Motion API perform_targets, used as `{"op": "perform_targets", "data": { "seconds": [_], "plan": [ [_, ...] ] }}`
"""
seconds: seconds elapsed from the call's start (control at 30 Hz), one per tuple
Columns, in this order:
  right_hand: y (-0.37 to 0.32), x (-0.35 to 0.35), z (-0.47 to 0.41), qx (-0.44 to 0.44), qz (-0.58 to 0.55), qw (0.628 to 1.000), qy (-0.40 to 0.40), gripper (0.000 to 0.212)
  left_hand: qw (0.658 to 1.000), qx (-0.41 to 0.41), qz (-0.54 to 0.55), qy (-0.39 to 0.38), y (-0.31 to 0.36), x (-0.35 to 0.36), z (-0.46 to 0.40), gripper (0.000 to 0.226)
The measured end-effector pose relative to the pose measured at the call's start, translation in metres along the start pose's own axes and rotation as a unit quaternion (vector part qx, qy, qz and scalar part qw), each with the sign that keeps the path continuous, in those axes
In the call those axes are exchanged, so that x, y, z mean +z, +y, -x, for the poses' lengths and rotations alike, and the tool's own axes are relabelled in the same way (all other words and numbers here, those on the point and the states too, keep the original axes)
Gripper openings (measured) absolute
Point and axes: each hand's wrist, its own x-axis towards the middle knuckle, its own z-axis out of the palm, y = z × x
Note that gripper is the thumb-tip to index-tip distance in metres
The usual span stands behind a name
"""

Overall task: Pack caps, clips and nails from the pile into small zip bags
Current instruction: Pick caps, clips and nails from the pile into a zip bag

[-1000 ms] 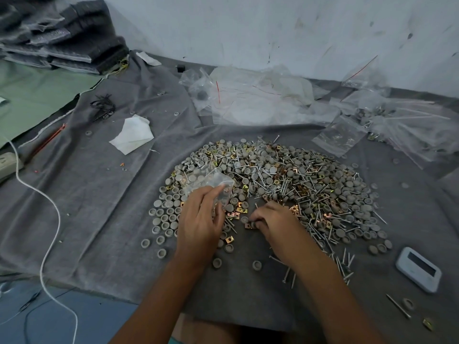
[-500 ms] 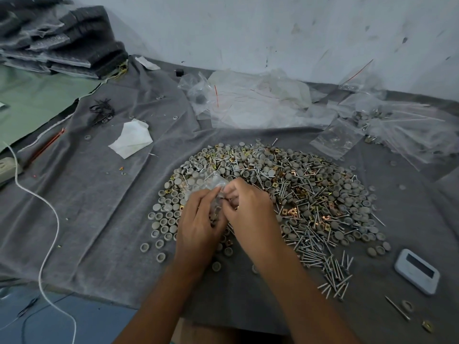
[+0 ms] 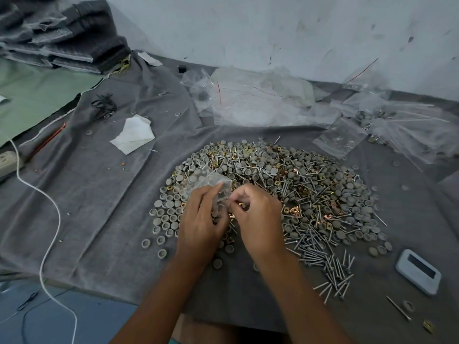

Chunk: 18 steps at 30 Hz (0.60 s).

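Observation:
A wide pile (image 3: 293, 184) of grey round caps, brass clips and steel nails lies on the grey cloth (image 3: 99, 194). Over the pile's near left edge my left hand (image 3: 201, 224) grips a small clear zip bag (image 3: 211, 181) by its lower part, mouth toward my right hand. My right hand (image 3: 258, 219) is right beside it, fingertips curled and pinched at the bag's opening; what they pinch is too small to tell. A row of loose nails (image 3: 330, 271) lies to the right of my right wrist.
Empty clear zip bags (image 3: 260, 100) are heaped at the back by the wall, with filled bags (image 3: 409, 130) at the right. A white tissue (image 3: 135, 135), a white counter device (image 3: 418, 271), a white cord (image 3: 49, 219) and stacked dark cloth (image 3: 62, 33) surround the work spot.
My right hand left the near edge of the pile and came up and left to the bag's mouth. My left hand kept the bag in place.

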Motion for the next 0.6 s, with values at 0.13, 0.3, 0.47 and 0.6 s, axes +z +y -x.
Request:
{"op": "perform_targets", "data": {
  "seconds": [0.13,0.3,0.47,0.6],
  "plan": [
    [0.003,0.001,0.003,-0.017,0.004,1.000,0.004,0.016,1.000,0.000,-0.001,-0.002,0.003,-0.002,0.000,0.041],
    [0.013,-0.009,0.000,0.027,0.016,1.000,0.001,0.012,1.000,-0.005,-0.003,-0.023,0.003,-0.004,0.000,0.046],
    [0.030,-0.043,-0.002,0.058,0.049,0.997,0.030,0.016,0.999,-0.025,-0.002,-0.029,0.005,-0.005,0.000,0.045],
    [0.055,-0.089,0.005,0.147,0.102,0.982,-0.067,0.018,0.999,-0.014,-0.012,-0.031,0.006,-0.007,-0.001,0.043]
  ]
}}
